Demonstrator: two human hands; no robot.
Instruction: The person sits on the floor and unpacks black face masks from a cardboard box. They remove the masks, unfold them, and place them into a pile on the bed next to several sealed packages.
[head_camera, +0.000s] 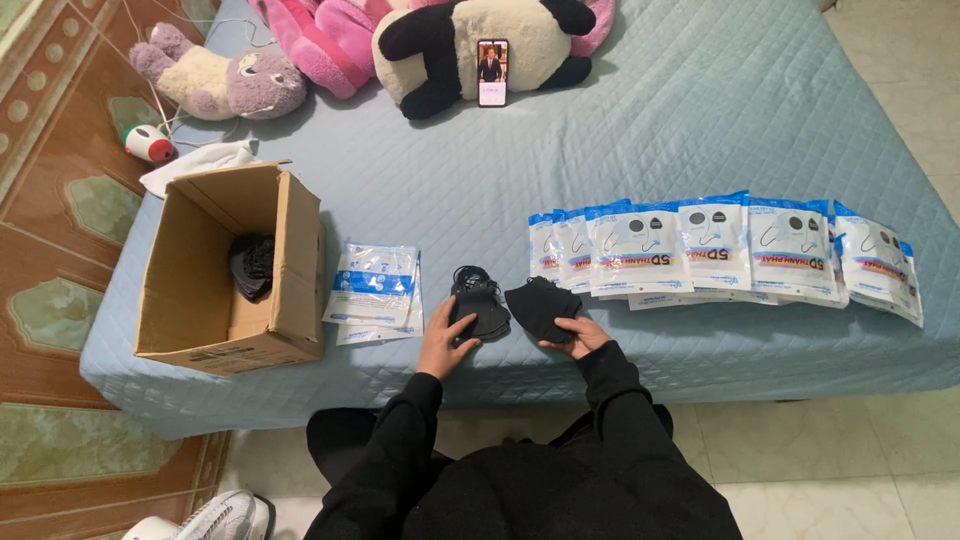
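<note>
- Left hand (442, 338): fingers laid flat on a stack of black face masks (477, 303) on the bed (700, 100); pressing, not clamped.
- Right hand (580, 335): fingers closed on the edge of a single black mask (540, 305), just right of the stack.
- Step, as judged: sorting loose masks one by one.
- Left of the stack: a pile of flat pouches (375, 292); beyond, an open cardboard box (235, 270) with more black masks inside.
- Right: a row of filled pouches (730, 245).
- Next move calls for a free pouch from the pile.
</note>
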